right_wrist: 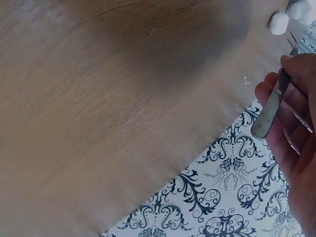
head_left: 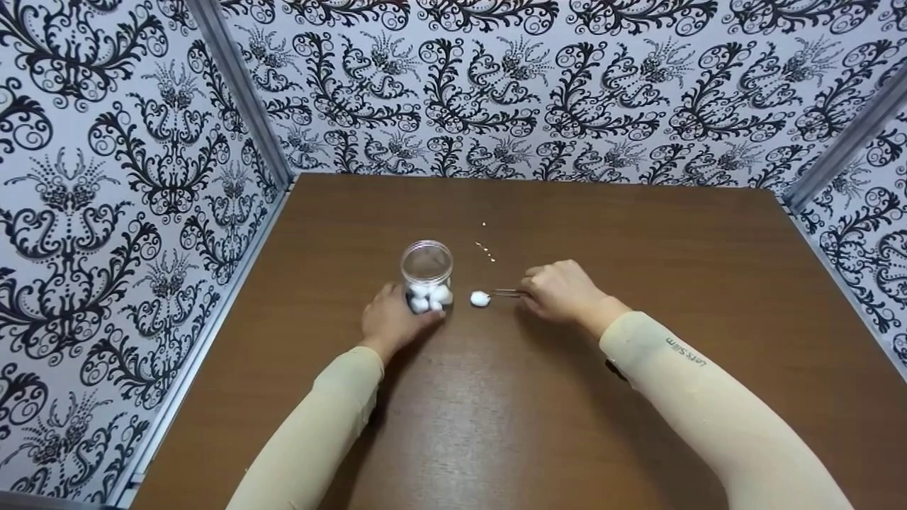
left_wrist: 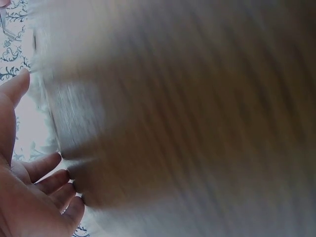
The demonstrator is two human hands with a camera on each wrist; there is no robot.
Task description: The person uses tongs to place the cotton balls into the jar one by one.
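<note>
A clear plastic jar [head_left: 427,263] stands on the brown table with several white cotton balls [head_left: 429,297] in its lower part. My left hand [head_left: 393,319] holds it from the left, thumb across its front near the base. Just right of the jar, a single cotton ball [head_left: 480,299] lies on the table. From the other side, my right hand [head_left: 563,289] pinches metal tweezers [head_left: 506,292], their tips pointing left at that ball. In the right wrist view the tweezers [right_wrist: 274,101] have slightly parted tips, close by the loose cotton ball [right_wrist: 279,23].
Small pale flecks [head_left: 485,249] lie in a line on the table [head_left: 638,234] behind the cotton ball. Patterned black-and-white walls [head_left: 496,85] with metal corner posts [head_left: 241,85] enclose the back and sides.
</note>
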